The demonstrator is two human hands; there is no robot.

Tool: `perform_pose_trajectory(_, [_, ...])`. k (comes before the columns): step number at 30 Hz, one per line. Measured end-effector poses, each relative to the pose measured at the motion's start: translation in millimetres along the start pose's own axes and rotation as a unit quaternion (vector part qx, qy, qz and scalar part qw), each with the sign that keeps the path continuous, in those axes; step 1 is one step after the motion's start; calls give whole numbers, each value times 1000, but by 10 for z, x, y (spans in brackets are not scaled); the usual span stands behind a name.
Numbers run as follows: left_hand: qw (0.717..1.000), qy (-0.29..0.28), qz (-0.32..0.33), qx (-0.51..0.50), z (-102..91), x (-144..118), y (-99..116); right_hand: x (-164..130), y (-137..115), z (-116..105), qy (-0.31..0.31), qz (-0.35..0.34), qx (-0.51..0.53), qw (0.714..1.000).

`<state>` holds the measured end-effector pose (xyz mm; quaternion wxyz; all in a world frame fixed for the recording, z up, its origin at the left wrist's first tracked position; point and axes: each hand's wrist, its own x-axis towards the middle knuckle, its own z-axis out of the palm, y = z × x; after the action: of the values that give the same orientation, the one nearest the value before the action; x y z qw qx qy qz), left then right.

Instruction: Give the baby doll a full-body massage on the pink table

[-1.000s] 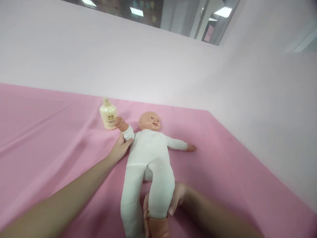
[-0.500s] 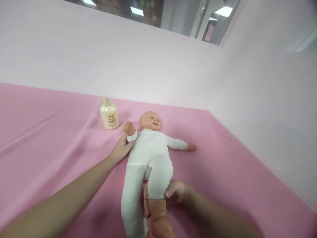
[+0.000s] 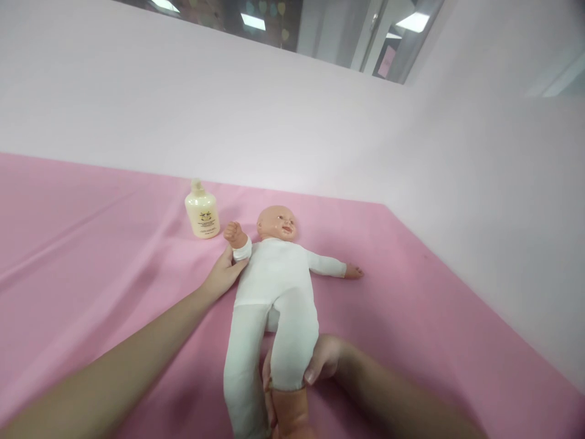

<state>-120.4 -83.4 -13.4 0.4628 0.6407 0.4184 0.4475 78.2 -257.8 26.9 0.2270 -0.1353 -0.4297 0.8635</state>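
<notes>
A baby doll (image 3: 276, 274) in a white outfit lies face up, its head away from me and one arm stretched out to the right. My left hand (image 3: 225, 272) is closed round the doll's sleeved arm on the left, thumb over it, with the doll's fist raised above. Around the lower leg on the right, near the trouser cuff, wraps my right hand (image 3: 322, 358). Its thumb presses the outer side while the fingers are partly hidden behind the leg. The doll's feet run down to the bottom edge of the view and are cut off.
A cream pump bottle (image 3: 203, 213) stands left of the doll's head. Pink cloth (image 3: 393, 317) covers the surface, with creases at left. Pale walls (image 3: 274, 122) rise behind and at right, with a window (image 3: 333, 30) above the far one.
The leg in my right hand has straightened and moved down toward me, so its foot has left the view. The doll's fist has tilted slightly left; my left hand has barely moved.
</notes>
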Motion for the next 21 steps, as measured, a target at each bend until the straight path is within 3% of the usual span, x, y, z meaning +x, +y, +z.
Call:
perform_pose_trajectory(5, [1000,-4,-6,-1,0,-2,15,8,10,-32,-23,-3,-16,1000])
perform_pose_trajectory(12, [1000,-2,-10,5,5,-5,43,-15,-19,42,23,-29,40,999])
perform_pose_trajectory(21, [1000,1,-5,6,13,9,24,-23,33,-30,-5,16,26,1000])
